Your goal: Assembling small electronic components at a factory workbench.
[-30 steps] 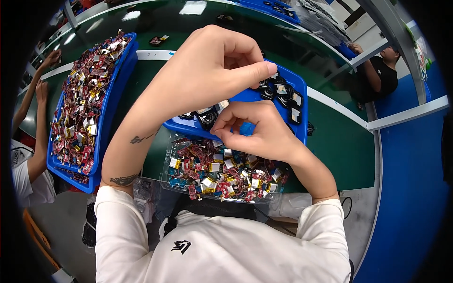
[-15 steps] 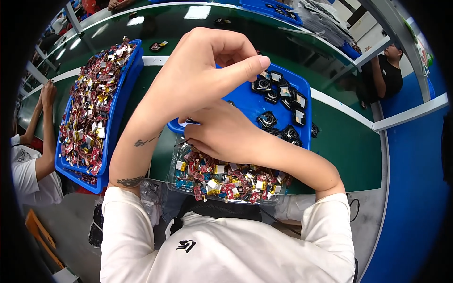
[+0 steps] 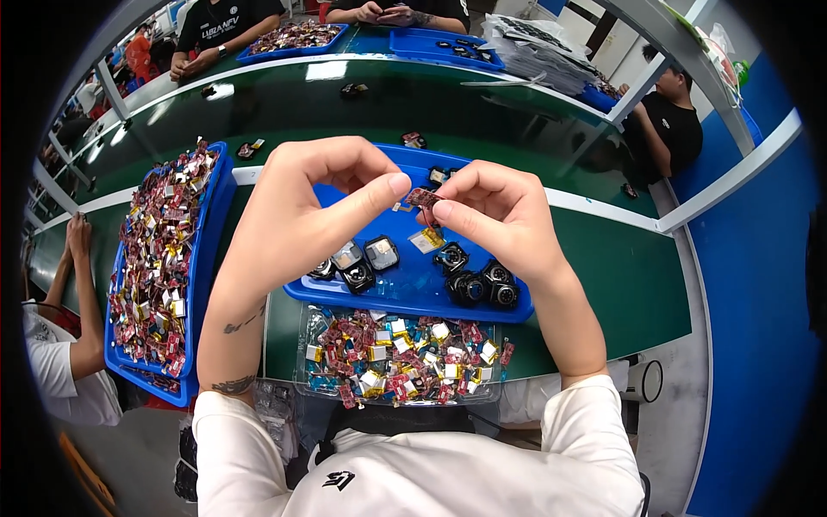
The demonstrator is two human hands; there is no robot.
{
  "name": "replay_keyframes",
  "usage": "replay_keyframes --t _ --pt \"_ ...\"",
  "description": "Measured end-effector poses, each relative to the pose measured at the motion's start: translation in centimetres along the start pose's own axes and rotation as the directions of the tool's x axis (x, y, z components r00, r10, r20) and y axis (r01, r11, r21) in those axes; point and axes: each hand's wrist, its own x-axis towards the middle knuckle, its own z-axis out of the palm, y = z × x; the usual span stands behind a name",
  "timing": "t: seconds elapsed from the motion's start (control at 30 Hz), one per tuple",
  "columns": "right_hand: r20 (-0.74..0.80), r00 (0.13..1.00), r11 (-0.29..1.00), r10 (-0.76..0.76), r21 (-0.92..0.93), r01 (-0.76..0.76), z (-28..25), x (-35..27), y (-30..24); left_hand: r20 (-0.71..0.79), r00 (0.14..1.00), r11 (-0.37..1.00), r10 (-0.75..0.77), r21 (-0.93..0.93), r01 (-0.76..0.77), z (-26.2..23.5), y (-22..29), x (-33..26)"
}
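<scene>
Over a blue tray, my right hand pinches a small red circuit board between thumb and fingers. A silver battery with yellow tape hangs below the board. Beside it, my left hand is curled, thumb toward the fingertips; what it grips, if anything, is hidden. Black watch cases lie in the tray, some with pale faces up, others showing round backs. Closer to me, a clear plastic tray holds a heap of red boards with batteries.
A long blue bin piled with boards and batteries stands at the left. A white rail crosses the green table. Loose parts lie beyond the tray. Several people sit around, one close on the left.
My right hand has risen from the clear tray of boards and now holds a board with its battery beside my left hand. The view has shifted, showing more of the far side.
</scene>
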Motion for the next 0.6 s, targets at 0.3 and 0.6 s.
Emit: replay_keyframes --t 0.3,0.6 --pt "0.133 0.793 0.506 -0.595 -0.704 0.498 -0.6 0.5 -0.3 -0.005 0.982 0.980 -0.187 -0.067 0.186 0.6 -0.9 0.6" --pt "0.019 0.995 0.995 0.095 0.017 -0.096 -1.3 0.3 -0.6 -0.019 0.959 0.904 0.284 0.338 -0.261 1.4 -0.5 0.9"
